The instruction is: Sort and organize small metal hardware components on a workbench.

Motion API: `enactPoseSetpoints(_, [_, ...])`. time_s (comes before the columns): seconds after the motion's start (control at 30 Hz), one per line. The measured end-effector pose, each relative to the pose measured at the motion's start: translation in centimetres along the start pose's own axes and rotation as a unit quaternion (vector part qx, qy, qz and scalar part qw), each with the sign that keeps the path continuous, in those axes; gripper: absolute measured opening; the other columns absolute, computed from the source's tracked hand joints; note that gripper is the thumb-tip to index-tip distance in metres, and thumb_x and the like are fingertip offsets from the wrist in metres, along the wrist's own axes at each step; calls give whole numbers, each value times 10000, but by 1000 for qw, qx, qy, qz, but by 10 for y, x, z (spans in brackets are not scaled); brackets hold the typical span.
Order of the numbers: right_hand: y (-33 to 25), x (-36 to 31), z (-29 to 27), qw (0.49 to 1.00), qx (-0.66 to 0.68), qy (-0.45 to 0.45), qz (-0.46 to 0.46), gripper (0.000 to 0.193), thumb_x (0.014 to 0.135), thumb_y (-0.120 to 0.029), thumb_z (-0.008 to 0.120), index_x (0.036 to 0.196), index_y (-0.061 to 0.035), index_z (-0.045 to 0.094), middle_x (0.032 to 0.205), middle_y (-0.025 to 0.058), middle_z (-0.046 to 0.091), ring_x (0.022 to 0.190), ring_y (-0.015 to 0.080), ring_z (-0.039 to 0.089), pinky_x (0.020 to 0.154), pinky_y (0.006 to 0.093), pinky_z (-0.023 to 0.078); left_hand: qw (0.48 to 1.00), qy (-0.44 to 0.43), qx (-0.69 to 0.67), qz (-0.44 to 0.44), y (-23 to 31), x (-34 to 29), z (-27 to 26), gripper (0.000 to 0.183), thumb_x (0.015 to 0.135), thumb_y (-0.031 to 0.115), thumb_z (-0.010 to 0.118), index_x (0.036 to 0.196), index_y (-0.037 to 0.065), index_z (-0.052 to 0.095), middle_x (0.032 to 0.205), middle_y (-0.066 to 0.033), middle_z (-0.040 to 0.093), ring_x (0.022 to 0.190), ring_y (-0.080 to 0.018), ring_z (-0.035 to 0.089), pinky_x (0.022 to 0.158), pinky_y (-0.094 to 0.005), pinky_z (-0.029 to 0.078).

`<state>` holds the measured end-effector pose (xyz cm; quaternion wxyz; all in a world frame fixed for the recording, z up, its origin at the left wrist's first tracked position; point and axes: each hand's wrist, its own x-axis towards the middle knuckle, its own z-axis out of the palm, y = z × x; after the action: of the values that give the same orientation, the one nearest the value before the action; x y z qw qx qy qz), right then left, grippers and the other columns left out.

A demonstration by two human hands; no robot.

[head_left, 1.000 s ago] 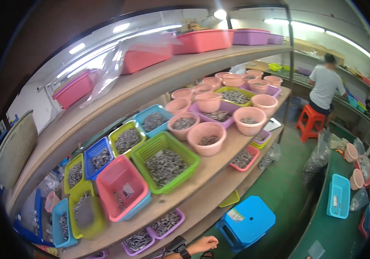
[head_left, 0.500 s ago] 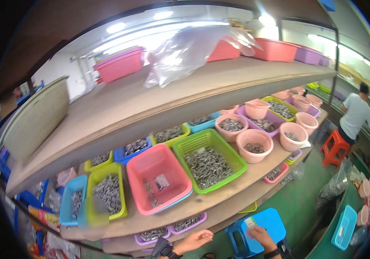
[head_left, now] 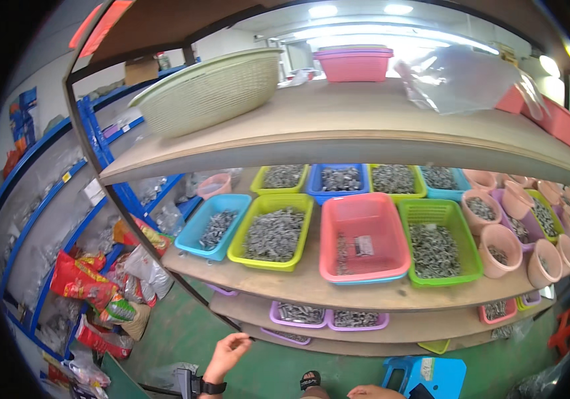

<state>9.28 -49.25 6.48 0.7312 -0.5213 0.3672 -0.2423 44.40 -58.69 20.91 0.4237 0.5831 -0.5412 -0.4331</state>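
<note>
My left hand (head_left: 229, 354), with a dark band at its wrist, hangs in front of the lower shelf. Its fingers are loosely curled and apart, with nothing seen in them. Only the top of my right hand (head_left: 371, 392) shows at the lower edge, beside a blue plastic stool (head_left: 446, 376); its fingers are mostly cut off. Neither hand touches a basket. On the middle shelf stand a nearly bare pink basket (head_left: 384, 249) with a white label, and green (head_left: 472, 263), yellow-green (head_left: 235, 249) and light blue (head_left: 188, 236) baskets of small grey metal parts.
Pink round tubs (head_left: 501, 249) crowd the right of the shelf. Above, the top shelf (head_left: 351, 123) holds a large pale green basket (head_left: 215, 93) and clear plastic sheeting (head_left: 451, 80). Blue racks (head_left: 39, 206) and filled bags (head_left: 82, 279) stand left. My sandalled foot (head_left: 310, 380) is on the green floor.
The view has swung left, bringing the blue racks and bags in and taking the other person out. My left hand's fingers are more curled, and my right hand has sunk to the lower edge.
</note>
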Motion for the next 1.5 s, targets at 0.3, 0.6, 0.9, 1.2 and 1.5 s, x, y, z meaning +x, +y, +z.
enactPoseSetpoints(0.3, [-70,79,15,994,-28,64,84,294,839,-230,466,1045,-20,471,899,62,561,796,115,524,697,231,424,992,-16,-65,-103,45,152,-45,516,822,402,416,1117,-19,373,837,-114,560,710,-151,548,554,-258,462])
enactPoseSetpoints(0.6, [-249,222,19,893,-31,431,-123,403,837,-275,440,1097,19,352,645,50,513,523,84,475,417,191,382,967,-223,-39,-117,38,228,-46,306,804,177,442,1025,-29,395,759,-161,572,616,-194,593,435,-232,454])
enactPoseSetpoints(0.9, [-264,261,-2,860,-144,485,-58,265,773,-133,450,987,20,424,597,39,468,448,96,433,389,208,351,975,-165,-129,-73,18,228,-33,205,759,155,422,821,-39,441,596,-104,529,468,-147,527,385,-241,419])
enactPoseSetpoints(1.2, [-275,251,5,890,-8,454,45,109,714,-80,445,793,-6,443,511,34,419,350,92,363,320,222,294,974,-203,-92,-47,20,213,-42,245,778,183,432,897,-30,454,627,-64,516,503,-121,508,447,-236,416])
enactPoseSetpoints(1.5, [-317,270,48,625,-576,472,-232,177,640,-96,567,816,-81,585,804,100,487,798,268,441,711,368,346,965,-235,-116,-16,12,207,-49,237,805,176,432,908,-36,450,681,-59,520,561,-116,512,498,-241,425])
